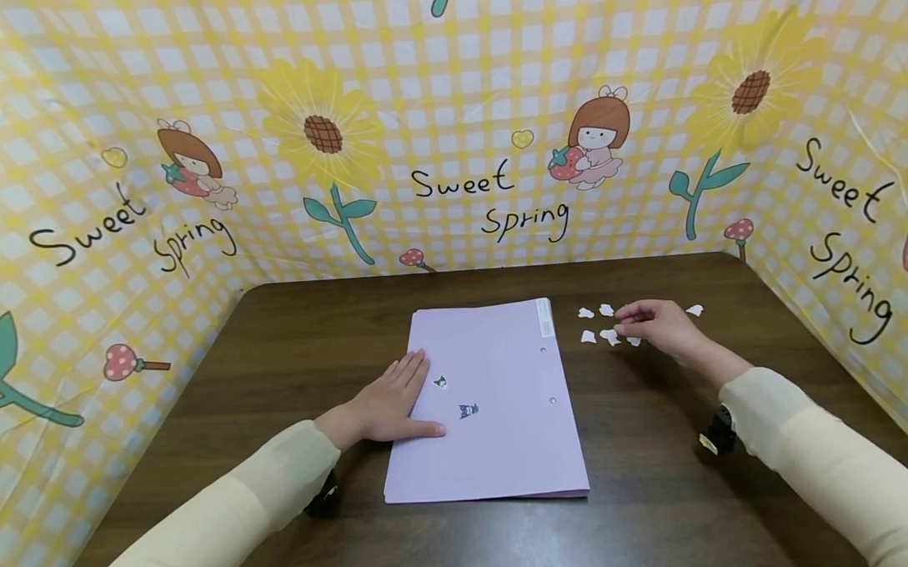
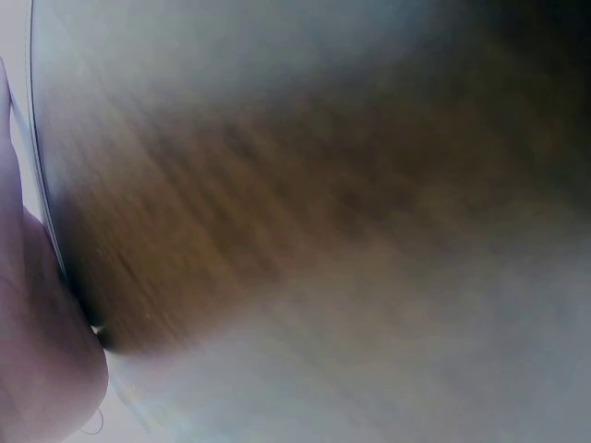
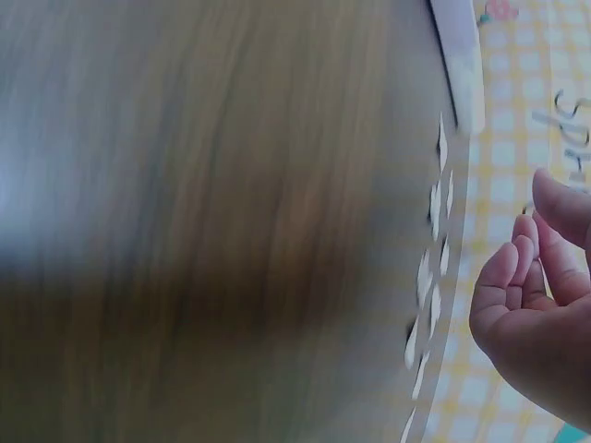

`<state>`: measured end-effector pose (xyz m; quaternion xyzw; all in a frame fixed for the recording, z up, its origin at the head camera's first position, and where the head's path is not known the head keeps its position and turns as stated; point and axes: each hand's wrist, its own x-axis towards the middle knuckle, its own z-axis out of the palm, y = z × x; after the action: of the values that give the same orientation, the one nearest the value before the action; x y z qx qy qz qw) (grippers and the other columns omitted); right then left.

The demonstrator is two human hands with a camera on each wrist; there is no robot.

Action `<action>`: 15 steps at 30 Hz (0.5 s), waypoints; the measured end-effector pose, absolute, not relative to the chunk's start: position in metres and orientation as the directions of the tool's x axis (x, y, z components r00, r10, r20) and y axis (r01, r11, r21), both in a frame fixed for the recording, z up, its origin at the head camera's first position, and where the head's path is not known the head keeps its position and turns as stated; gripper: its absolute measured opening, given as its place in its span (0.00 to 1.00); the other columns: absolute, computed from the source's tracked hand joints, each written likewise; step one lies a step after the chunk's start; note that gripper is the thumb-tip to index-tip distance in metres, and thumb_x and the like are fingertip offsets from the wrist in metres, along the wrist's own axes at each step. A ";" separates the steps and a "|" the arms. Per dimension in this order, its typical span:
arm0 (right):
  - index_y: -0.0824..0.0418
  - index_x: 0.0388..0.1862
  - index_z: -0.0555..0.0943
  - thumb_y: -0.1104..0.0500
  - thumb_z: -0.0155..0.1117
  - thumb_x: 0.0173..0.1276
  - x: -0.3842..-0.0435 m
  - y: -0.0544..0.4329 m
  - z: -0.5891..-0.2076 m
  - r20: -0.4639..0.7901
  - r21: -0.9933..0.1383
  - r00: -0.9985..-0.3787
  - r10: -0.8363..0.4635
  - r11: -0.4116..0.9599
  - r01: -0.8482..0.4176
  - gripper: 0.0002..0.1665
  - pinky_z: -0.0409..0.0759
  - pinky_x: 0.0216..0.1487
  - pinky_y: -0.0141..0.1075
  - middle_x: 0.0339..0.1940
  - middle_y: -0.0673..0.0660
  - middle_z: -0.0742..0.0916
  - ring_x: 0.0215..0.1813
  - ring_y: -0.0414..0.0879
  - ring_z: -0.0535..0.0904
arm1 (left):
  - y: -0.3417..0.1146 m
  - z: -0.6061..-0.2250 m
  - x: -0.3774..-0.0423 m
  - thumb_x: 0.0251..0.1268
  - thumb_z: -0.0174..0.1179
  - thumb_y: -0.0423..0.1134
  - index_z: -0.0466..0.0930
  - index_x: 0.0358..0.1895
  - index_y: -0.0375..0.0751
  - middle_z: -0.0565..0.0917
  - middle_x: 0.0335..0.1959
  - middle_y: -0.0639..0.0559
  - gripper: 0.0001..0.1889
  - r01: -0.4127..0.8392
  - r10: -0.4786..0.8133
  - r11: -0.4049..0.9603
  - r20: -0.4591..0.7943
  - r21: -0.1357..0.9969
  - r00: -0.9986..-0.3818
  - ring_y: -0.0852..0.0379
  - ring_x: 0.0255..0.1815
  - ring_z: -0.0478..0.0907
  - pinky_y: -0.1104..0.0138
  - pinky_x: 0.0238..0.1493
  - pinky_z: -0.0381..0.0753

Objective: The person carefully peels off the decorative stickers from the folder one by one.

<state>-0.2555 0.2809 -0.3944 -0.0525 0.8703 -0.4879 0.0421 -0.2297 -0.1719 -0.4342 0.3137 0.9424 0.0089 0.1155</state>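
Note:
My left hand [image 1: 394, 402] lies flat with spread fingers on the left side of a lilac folder [image 1: 505, 457], thumb on its cover. Two small cartoon stickers, one dark and white [image 1: 440, 382] and one bluish [image 1: 468, 411], are on the cover near the thumb. To the right of the folder, my right hand [image 1: 661, 326] is raised over rows of small white-backed cutout stickers [image 1: 588, 337]. Its thumb and index finger [image 3: 554, 198] pinch a tiny dark-edged piece, apparently a sticker, mostly hidden by the fingertips. The other fingers are curled.
Several cutouts [image 3: 435, 309] lie in two rows on the dark wooden table [image 1: 291, 339]; one cutout [image 1: 695, 310] sits right of the hand. A checked yellow cloth [image 1: 448, 108] rises behind the table and along both sides. The folder bears a label [image 1: 544, 318] and two rivets.

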 end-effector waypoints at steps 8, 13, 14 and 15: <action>0.73 0.55 0.77 0.60 0.68 0.66 -0.252 0.240 -0.392 -0.027 -0.894 -0.991 -0.131 0.446 -0.035 0.24 0.79 0.45 0.43 0.42 0.59 0.83 0.41 0.48 0.77 | -0.172 -0.435 -0.230 0.53 0.39 0.82 0.37 0.77 0.34 0.37 0.79 0.41 0.62 0.582 0.588 0.808 -0.209 0.095 -0.782 0.48 0.78 0.32 0.57 0.74 0.38; 0.72 0.55 0.77 0.61 0.68 0.66 -0.249 0.215 -0.391 -0.032 -0.914 -0.989 -0.145 0.405 -0.030 0.23 0.78 0.48 0.46 0.43 0.59 0.82 0.43 0.49 0.76 | -0.173 -0.435 -0.230 0.54 0.40 0.82 0.37 0.77 0.34 0.38 0.79 0.40 0.62 0.584 0.591 0.806 -0.200 0.100 -0.781 0.47 0.78 0.33 0.56 0.74 0.40; 0.72 0.54 0.77 0.61 0.68 0.65 -0.249 0.209 -0.391 -0.031 -0.918 -0.988 -0.148 0.395 -0.030 0.22 0.78 0.48 0.46 0.42 0.59 0.82 0.43 0.48 0.76 | -0.173 -0.435 -0.230 0.54 0.40 0.82 0.37 0.77 0.34 0.38 0.79 0.40 0.62 0.585 0.592 0.805 -0.200 0.099 -0.781 0.47 0.78 0.33 0.56 0.74 0.40; 0.72 0.54 0.77 0.62 0.69 0.65 -0.248 0.204 -0.391 -0.031 -0.922 -0.988 -0.151 0.385 -0.030 0.22 0.78 0.47 0.45 0.41 0.58 0.82 0.42 0.48 0.76 | -0.173 -0.435 -0.229 0.54 0.40 0.82 0.37 0.77 0.34 0.38 0.79 0.40 0.62 0.585 0.592 0.805 -0.201 0.099 -0.781 0.48 0.78 0.33 0.56 0.74 0.39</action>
<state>-0.2477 0.2040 -0.3912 -0.0544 0.8304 -0.5518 0.0549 -0.2295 -0.1726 -0.4348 0.3117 0.9435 0.0154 0.1115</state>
